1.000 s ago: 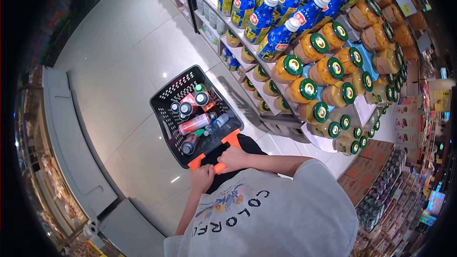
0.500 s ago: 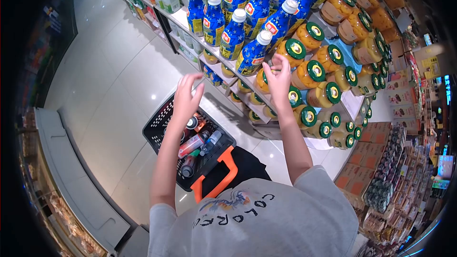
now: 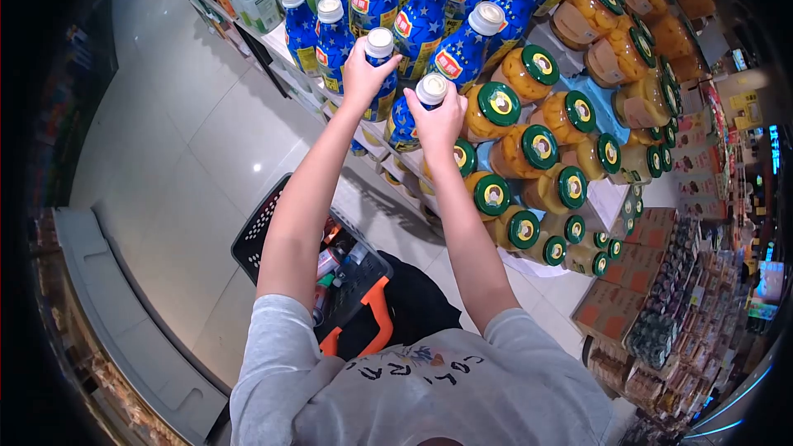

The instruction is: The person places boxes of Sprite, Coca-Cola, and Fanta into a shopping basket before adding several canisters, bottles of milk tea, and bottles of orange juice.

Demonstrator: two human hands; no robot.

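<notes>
My left hand is wrapped round the neck of a blue bottle with a white cap, in the front row of the shelf. Just to its right, my right hand grips the neck of another blue bottle, the one at the row's corner. Both bottles stand among several alike, blue with stars and yellow lower parts. My fingers hide part of each neck. Beside my right hand, a jar of orange fruit with a green lid borders the bottles.
A black shopping basket with an orange handle and goods inside stands below my arms. Green-capped white bottles line the shelf's left end. Cardboard boxes are stacked at the right. A grey cabinet edges the left floor.
Both hands have moved from free air onto the bottle necks and closed round them. My left hand went up and right, my right hand to the left. The view has shifted slightly.
</notes>
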